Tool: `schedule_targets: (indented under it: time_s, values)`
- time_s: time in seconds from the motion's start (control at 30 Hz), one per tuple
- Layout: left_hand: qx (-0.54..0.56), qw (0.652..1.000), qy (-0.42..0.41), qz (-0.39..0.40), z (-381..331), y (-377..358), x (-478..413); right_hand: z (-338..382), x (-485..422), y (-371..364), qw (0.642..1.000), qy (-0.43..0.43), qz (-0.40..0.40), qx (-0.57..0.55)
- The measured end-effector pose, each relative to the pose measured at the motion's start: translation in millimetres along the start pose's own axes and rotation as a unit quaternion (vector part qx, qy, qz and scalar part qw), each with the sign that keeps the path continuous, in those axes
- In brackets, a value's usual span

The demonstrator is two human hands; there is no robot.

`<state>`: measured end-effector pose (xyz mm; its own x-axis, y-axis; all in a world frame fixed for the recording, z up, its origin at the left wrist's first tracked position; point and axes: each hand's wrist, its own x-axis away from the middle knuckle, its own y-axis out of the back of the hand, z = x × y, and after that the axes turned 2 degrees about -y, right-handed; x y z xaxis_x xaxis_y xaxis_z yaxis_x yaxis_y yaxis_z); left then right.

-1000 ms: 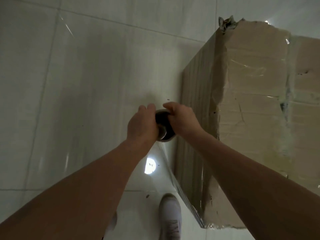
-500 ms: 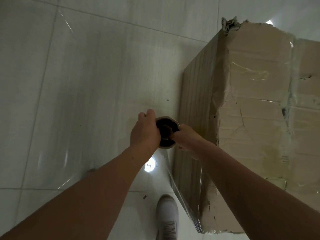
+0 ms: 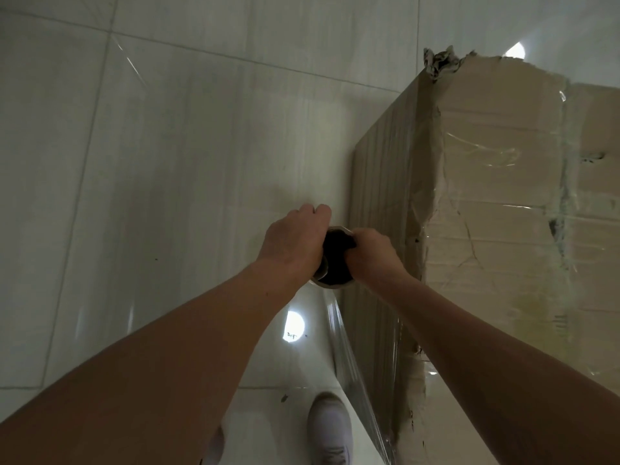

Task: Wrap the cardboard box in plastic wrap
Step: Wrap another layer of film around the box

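While I look down, L hand (image 3: 295, 239) & R hand (image 3: 374, 255) both curl round the top of the plastic wrap roll (image 3: 335, 265), just beside the cardboard box (image 3: 486, 229); film (image 3: 350, 360) runs to its near corner.

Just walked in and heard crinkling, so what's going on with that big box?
A person is wrapping the tall cardboard box on the tiled floor. The left hand and right hand both grip the top of an upright roll of plastic wrap beside it. A film sheet stretches from the roll to the box's near corner; wrinkled film already covers its faces.
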<state>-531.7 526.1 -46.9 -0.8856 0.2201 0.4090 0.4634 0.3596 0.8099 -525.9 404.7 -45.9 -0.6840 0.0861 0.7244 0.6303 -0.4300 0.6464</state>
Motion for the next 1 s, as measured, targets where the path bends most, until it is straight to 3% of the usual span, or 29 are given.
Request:
schedule_targets:
  time_s: [0.1,0.23,0.37,0.43,0.53,0.7,0.8,0.9,1.0]
  values:
    - [0.017,1.0,0.01,-0.007,8,4,0,10,-4,4,0.995,0.074,-0.025,0.067]
    - [0.069,0.996,0.041,-0.033,15,10,-8,24,-18,14,0.954,0.211,-0.06,0.205]
    - [0.117,0.989,0.082,-0.044,18,8,-14,30,-28,14,0.933,0.253,-0.086,0.24]
    - [0.131,0.986,0.093,-0.045,17,7,-15,31,-30,14,0.955,0.208,-0.087,0.193]
    - [0.142,0.984,0.095,-0.046,12,7,-15,28,-33,20,0.989,0.072,-0.053,0.121]
    - [0.136,0.984,0.111,-0.011,17,10,-10,17,-29,13,0.995,-0.043,0.044,0.077]
    - [0.05,0.997,0.052,0.025,22,19,-9,21,-23,1,0.996,-0.069,0.064,0.008]
    - [-0.045,0.997,-0.043,0.046,24,23,-11,29,-20,-8,0.998,-0.05,0.034,-0.009]
    - [-0.085,0.993,-0.069,0.05,28,25,-20,32,-26,-10,0.997,-0.06,0.005,-0.05]
